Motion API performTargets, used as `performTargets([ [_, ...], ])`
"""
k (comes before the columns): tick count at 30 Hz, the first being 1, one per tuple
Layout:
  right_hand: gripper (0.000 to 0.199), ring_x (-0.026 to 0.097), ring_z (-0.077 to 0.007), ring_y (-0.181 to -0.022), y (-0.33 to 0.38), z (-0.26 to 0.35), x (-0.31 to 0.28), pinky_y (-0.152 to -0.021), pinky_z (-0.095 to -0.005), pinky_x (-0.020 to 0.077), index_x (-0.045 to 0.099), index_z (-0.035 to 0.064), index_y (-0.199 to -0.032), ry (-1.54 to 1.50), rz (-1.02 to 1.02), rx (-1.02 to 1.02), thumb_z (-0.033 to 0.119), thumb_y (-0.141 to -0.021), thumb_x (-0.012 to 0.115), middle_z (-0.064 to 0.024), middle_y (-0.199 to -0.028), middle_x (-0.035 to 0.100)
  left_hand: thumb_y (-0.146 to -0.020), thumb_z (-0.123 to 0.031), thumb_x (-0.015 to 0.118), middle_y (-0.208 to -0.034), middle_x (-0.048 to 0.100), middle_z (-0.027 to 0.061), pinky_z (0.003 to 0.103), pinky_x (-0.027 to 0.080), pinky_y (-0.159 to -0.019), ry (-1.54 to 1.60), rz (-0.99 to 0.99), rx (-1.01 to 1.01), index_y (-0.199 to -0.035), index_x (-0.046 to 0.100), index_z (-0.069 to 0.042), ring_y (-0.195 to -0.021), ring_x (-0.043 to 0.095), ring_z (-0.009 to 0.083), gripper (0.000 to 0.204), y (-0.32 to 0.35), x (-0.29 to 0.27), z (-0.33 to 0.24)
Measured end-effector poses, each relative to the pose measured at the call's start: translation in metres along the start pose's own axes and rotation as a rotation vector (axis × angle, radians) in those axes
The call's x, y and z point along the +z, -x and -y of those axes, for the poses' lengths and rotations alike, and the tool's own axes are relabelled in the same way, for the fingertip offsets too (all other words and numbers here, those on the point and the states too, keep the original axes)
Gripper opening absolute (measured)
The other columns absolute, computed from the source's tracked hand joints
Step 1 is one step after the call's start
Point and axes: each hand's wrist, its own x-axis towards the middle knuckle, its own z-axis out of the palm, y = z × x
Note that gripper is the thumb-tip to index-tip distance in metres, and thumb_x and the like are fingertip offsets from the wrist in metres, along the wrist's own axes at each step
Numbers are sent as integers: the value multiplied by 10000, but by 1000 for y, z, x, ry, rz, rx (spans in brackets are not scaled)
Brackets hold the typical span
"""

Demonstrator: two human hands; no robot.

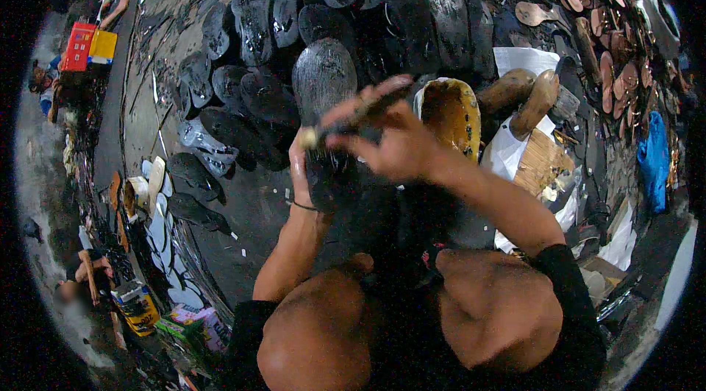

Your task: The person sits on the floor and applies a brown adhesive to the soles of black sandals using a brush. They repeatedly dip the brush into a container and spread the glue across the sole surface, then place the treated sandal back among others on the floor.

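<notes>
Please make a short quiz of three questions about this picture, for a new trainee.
1. True or false: the right hand holds a brush over the dark sole.
2. Which hand grips the dark sole from below? A) left hand B) right hand C) neither
3. Fill in: the yellow-smeared bowl lies on the person's ____ side of the sole.

Key: 1 true; 2 A; 3 right.

Black sole [323, 82]; yellow-smeared bowl [450, 115]; blue cloth [653, 152].
</notes>
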Motion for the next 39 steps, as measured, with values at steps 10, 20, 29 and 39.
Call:
performTargets([
  [10,339,669,-261,-907,24,14,0,-772,-377,500,683,166,-1144,193,-53,-176,125,-809,718,-36,-1001,707,-1048,-253,400,-996,679,59,335,555,-758,-275,-59,329,-1145,635,-47,-853,656,163,327,-1,26,-43],
  [20,387,625,-225,-876,1,31,-6,-780,-375,446,696,156,-1164,506,58,-443,195,-780,667,-1,-1016,694,-1058,-336,441,-1138,677,101,343,564,-866,231,229,-145,-1265,602,-41,-978,682,212,395,-6,46,-29],
  [29,336,599,-221,-796,25,41,6,-737,-381,449,684,176,-1105,439,172,-443,201,-770,684,-7,-895,623,-1048,-365,494,-1077,726,102,334,579,-775,412,33,-250,-1246,641,-30,-855,704,185,416,-12,51,-31],
  [39,191,539,-263,-911,41,59,7,-808,-388,402,757,171,-944,372,421,-24,144,-761,804,-13,-943,712,-1008,-267,452,-1066,726,134,389,563,-889,527,12,136,-1162,645,-13,-968,698,270,354,-33,-32,-82],
])
